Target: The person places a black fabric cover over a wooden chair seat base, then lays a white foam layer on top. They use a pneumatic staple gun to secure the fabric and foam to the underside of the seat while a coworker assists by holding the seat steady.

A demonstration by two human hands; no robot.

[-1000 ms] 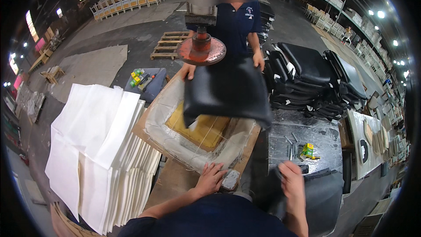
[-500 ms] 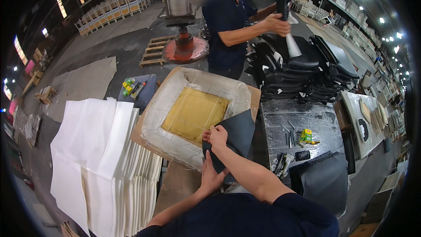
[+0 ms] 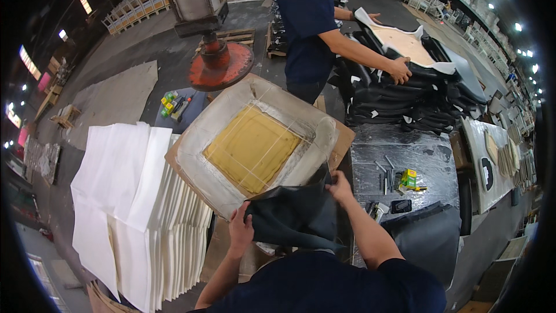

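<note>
Along the near edge of the padded mould [image 3: 191,145], the left hand [image 3: 241,230] and right hand [image 3: 340,188], earlier close together, now stretch the black sheet [image 3: 292,214] between them. Beyond its right side, the cushion [image 3: 402,43], previously upright, lies pale underside up.

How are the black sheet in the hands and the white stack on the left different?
The black sheet is dark; the white stack is pale. The black sheet looks like one rumpled piece, while the white stack has many layers. The left hand and right hand hold the black sheet; neither touches the white stack.
</note>
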